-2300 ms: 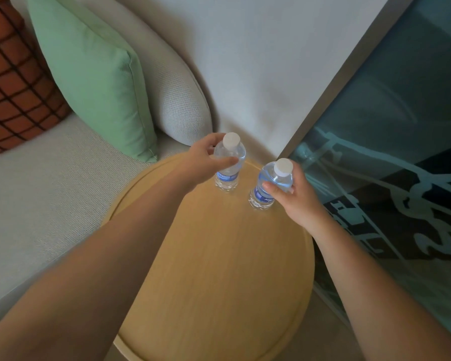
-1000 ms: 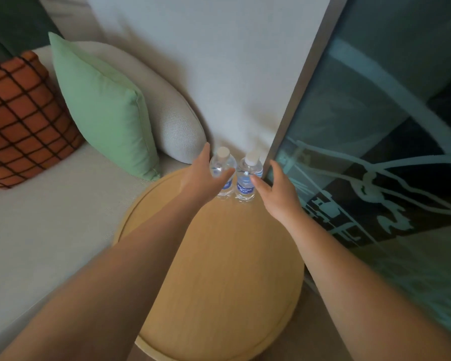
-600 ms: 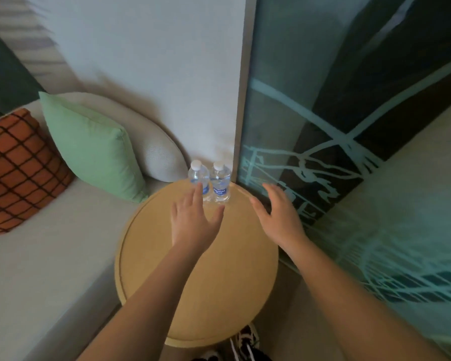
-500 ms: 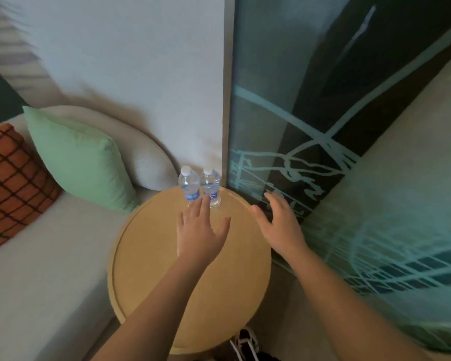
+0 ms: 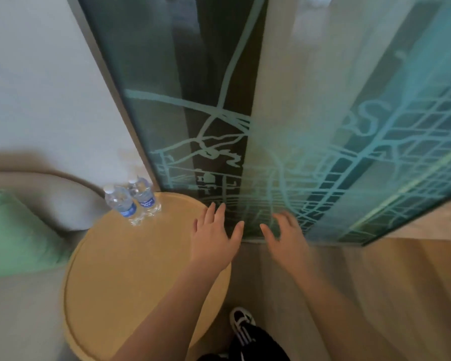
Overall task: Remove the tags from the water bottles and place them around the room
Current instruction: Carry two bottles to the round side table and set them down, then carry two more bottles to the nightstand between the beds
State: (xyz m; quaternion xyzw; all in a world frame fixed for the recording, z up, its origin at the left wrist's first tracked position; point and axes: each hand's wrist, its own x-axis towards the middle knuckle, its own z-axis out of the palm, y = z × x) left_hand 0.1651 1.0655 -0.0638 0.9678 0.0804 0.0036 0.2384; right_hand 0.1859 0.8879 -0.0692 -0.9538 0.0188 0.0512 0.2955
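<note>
Two clear water bottles with white caps and blue labels, one (image 5: 121,204) on the left and the other (image 5: 144,195) touching it on the right, stand upright at the far edge of a round wooden side table (image 5: 130,269). My left hand (image 5: 215,238) hovers over the table's right edge with fingers spread and nothing in it, well to the right of the bottles. My right hand (image 5: 284,237) is past the table, over the floor, also spread and holding nothing. No tags are visible.
A frosted glass panel (image 5: 284,126) with a teal line pattern stands to the right behind the table. A beige sofa with a green cushion (image 5: 13,238) is on the left. My shoe (image 5: 241,323) stands on the wooden floor (image 5: 375,295).
Both hands let go of the bottles, which now stand side by side on the table. My hands have drawn back and to the right as my view swung right.
</note>
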